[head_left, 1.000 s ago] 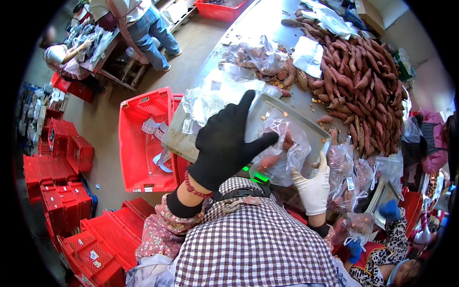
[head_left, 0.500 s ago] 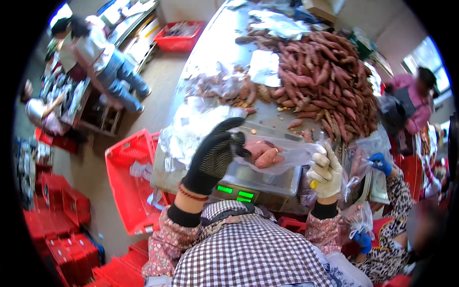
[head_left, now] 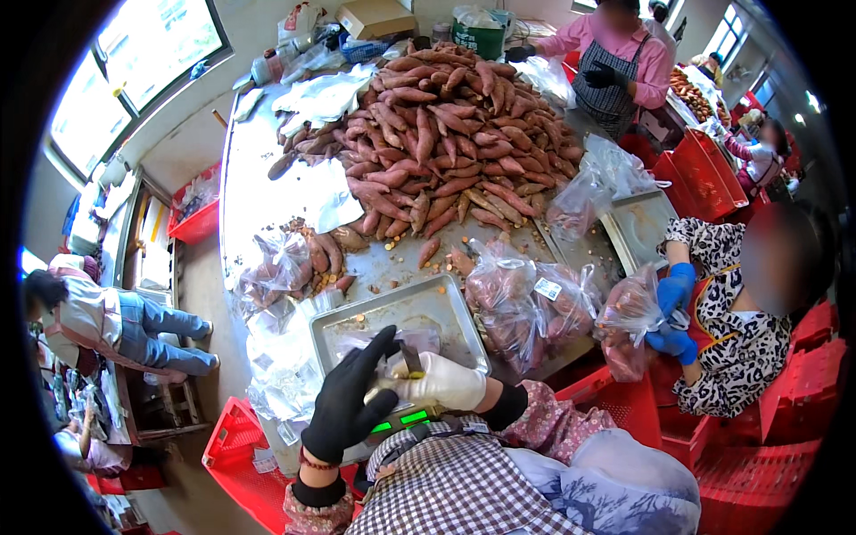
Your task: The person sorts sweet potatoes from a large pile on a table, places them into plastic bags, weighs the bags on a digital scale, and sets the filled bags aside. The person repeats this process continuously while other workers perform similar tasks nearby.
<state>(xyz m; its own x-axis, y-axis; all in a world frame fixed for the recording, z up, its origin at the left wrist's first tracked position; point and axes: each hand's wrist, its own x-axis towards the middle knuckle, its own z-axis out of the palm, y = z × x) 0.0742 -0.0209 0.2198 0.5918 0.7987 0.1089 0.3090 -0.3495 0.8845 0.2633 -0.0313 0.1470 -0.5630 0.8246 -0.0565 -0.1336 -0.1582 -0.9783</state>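
The black left grip is spread; the white right grip clasps a small dark tool. Partly hidden by them, a clear bag lies in the tray, hemmed by filled bags, loose plastic and, across the bench, heaped sweet potatoes.

1. Worn on the person's head, left one of two side-by-side fisheye lenses, above the near side of the metal tray.
2. Faces down and forward, past the tray to the heap of sweet potatoes beyond.
3. Sits near enough to show the left hand and right hand large at the tray's near edge, and the checked apron nearer than the tray.
4. Reaches wide: takes in desk around the tray, a co-worker to its right, the window far beyond to its left.
5. Ends in a dark, curved rim well outside the tray.
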